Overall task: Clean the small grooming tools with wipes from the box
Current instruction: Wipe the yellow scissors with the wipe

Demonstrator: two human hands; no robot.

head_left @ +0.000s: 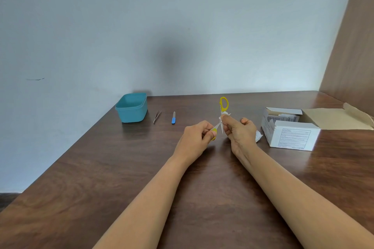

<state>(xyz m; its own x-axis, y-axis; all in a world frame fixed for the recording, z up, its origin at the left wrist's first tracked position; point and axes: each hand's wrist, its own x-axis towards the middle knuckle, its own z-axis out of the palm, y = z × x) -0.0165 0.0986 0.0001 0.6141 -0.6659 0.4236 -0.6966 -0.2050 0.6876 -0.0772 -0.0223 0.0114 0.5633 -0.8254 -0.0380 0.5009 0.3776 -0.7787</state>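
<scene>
**Scissors wiped between both hands, box at the right**

The white cardboard box (291, 134) carries a printed label panel on its near face. The lines are too small to read, and only a figure that looks like "100" shows at the bottom. Its lid flap lies open, and printed sachets (283, 117) show inside.

The counter (202, 198) ends at the wall (182, 26) beyond the hands. Its free edge runs diagonally away well to the left of the left hand. A brown side panel (352, 46) closes it off past the box. Bare wood lies between the forearms and nearer the person.

The scissors (223, 104) are held above the counter between the hands, spread open. The left hand (195, 137) grips the lower yellow handle. The right hand (239, 131) pinches a white wipe (225, 115) around the metal just below the upper yellow loop.

The box stands just right of the right hand, with a crumpled white scrap (259, 137) between them. Beyond the left hand and to its left lie a blue-handled nail file (173, 117), then tweezers (157, 116), then a teal tub (131, 108) at the counter's far corner.
</scene>
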